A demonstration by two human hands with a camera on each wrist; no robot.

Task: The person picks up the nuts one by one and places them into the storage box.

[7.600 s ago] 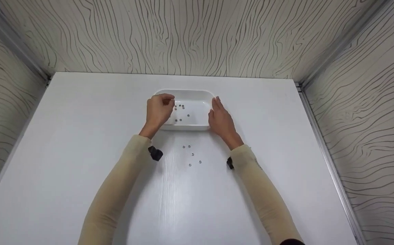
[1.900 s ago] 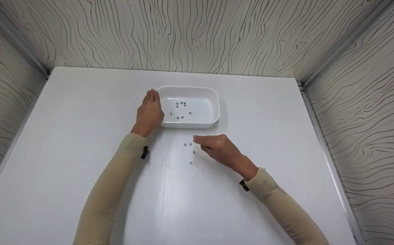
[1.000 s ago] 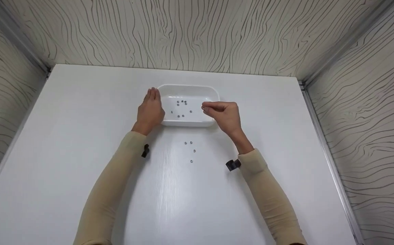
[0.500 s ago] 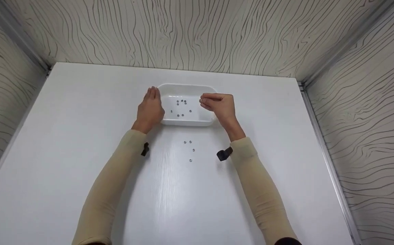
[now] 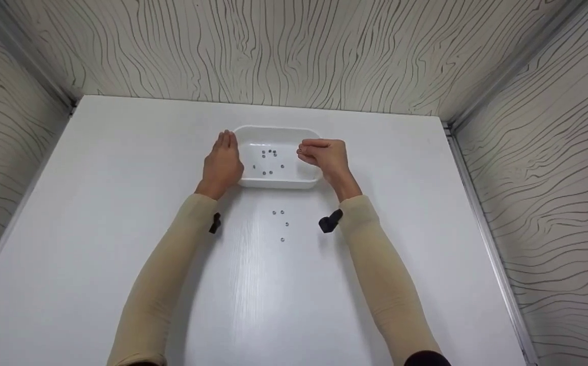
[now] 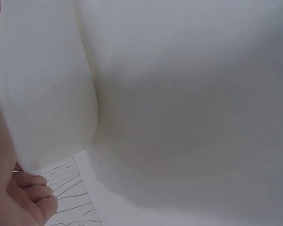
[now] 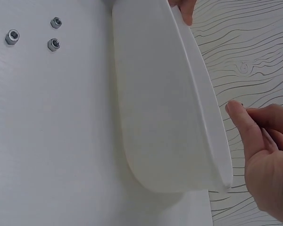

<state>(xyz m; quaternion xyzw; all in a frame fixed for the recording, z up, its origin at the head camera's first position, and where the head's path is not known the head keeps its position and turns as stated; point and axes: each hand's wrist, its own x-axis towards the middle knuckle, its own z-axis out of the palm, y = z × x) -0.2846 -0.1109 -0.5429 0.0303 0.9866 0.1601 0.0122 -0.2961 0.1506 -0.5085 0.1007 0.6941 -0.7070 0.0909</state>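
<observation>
A white plastic tray (image 5: 278, 184) stands toward the back of the table, with several small metal nuts (image 5: 282, 166) scattered on its floor. My left hand (image 5: 222, 163) grips the tray's left end, fingers outside the wall and thumb over the rim. Above the right part of the tray, my right hand (image 5: 330, 156) pinches a small nut (image 5: 300, 150) between thumb and fingertips; in the right wrist view only a dark bit of it shows. Several more nuts (image 5: 287, 224) lie on the table in front of the tray, and the right wrist view shows them as hex nuts (image 7: 12, 36).
The white table (image 5: 400, 244) reaches back to a wall (image 5: 294, 56) with a wavy wood-grain pattern. Similar panels stand at left and right, with metal rails (image 5: 497, 264) along the table's sides.
The left hand went from above the tray to its left end. The right hand left the right end, took a nut from the table and carried it over the tray, now hovering almost still.
</observation>
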